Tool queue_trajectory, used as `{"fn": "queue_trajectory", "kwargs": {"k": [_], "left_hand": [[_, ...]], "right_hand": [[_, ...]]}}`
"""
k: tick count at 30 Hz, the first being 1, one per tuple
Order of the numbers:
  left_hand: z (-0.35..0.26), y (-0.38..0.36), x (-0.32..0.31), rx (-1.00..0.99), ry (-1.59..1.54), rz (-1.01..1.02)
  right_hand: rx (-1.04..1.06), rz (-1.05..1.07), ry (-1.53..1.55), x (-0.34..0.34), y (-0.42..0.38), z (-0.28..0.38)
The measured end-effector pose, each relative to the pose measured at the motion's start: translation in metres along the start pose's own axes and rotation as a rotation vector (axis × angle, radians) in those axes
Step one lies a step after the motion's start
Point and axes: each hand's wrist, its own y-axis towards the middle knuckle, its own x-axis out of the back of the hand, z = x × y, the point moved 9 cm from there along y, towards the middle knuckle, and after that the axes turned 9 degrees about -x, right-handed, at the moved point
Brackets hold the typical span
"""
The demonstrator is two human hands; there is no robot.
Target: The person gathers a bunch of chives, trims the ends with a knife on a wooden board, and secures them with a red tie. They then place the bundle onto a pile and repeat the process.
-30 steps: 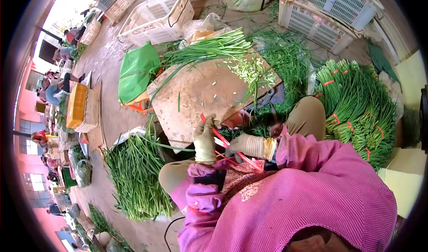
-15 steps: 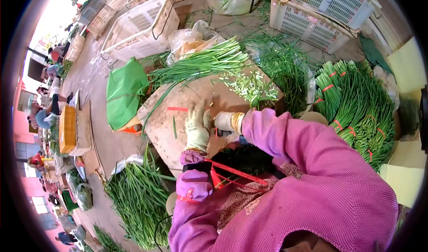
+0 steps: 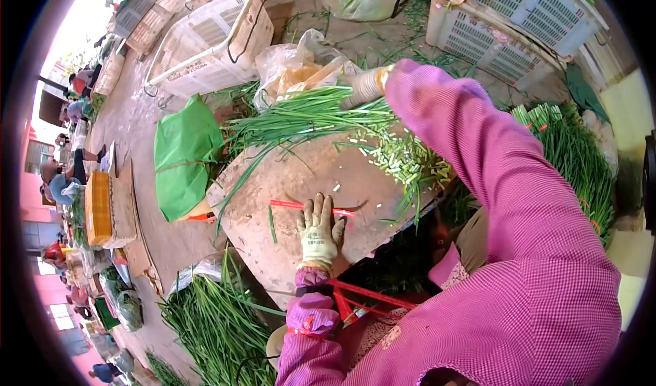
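My left hand [image 3: 318, 234], in a pale glove, lies flat on the worn board [image 3: 253, 174] with its fingers apart. Its fingertips rest over a thin red strip [image 3: 285, 203]. At the board's far side, my right hand [image 3: 362, 90] reaches onto the pile of long green stalks [image 3: 301, 117]; its fingers are hidden, so its grip cannot be made out. Short cut pieces [image 3: 403, 159] are scattered nearer me, below the right forearm. A single green leaf [image 3: 272, 223] lies left of my left hand.
Loose greens [image 3: 212, 311] lie at lower left, banded bundles [image 3: 570, 160] at right. A green bag [image 3: 186, 157], a clear plastic bag [image 3: 301, 68] and white crates [image 3: 212, 41] [image 3: 488, 41] stand around the board. People work at far left.
My right hand has moved up and away from beside my left hand to the stalks. My left hand has shifted slightly right and flattened over the red strip. The view has shifted slightly.
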Motion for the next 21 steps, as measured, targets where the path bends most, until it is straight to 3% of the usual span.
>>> {"fn": "queue_trajectory", "kwargs": {"k": [3, 5, 7, 9, 11, 14, 15, 17, 18, 21], "left_hand": [[-0.002, 0.000, -0.001, 0.016, 0.020, 0.006], [-0.003, -0.002, 0.002, 0.006, 0.018, -0.003], [-0.009, -0.005, 0.003, -0.075, 0.013, 0.036], [-0.008, -0.009, 0.009, -0.083, -0.007, 0.061], [-0.013, -0.010, 0.021, -0.147, -0.018, 0.047], [-0.012, -0.009, 0.029, -0.098, -0.015, 0.069], [-0.011, -0.010, 0.033, -0.082, -0.027, 0.055], [-0.013, -0.008, 0.038, -0.096, -0.016, 0.057], [-0.013, -0.008, 0.041, -0.088, -0.025, 0.043], [-0.011, -0.008, 0.041, -0.043, -0.032, 0.021]], "right_hand": [[-0.127, 0.223, -0.277, -0.025, -0.060, 0.017], [-0.082, -0.064, -0.534, -0.038, -0.068, 0.022], [-0.086, -0.078, -0.504, -0.027, -0.065, 0.026], [-0.200, 0.101, -0.336, -0.021, -0.055, 0.013], [-0.177, 0.120, -0.371, -0.023, -0.041, 0.011], [-0.039, -0.092, -0.829, -0.009, -0.033, 0.034], [-0.033, -0.094, -0.827, -0.011, -0.030, 0.030], [-0.041, -0.007, -0.446, -0.015, -0.028, 0.014], [-0.015, -0.084, -0.382, -0.012, -0.027, 0.014], [-0.081, -0.032, -0.246, -0.022, -0.021, 0.010]]}}
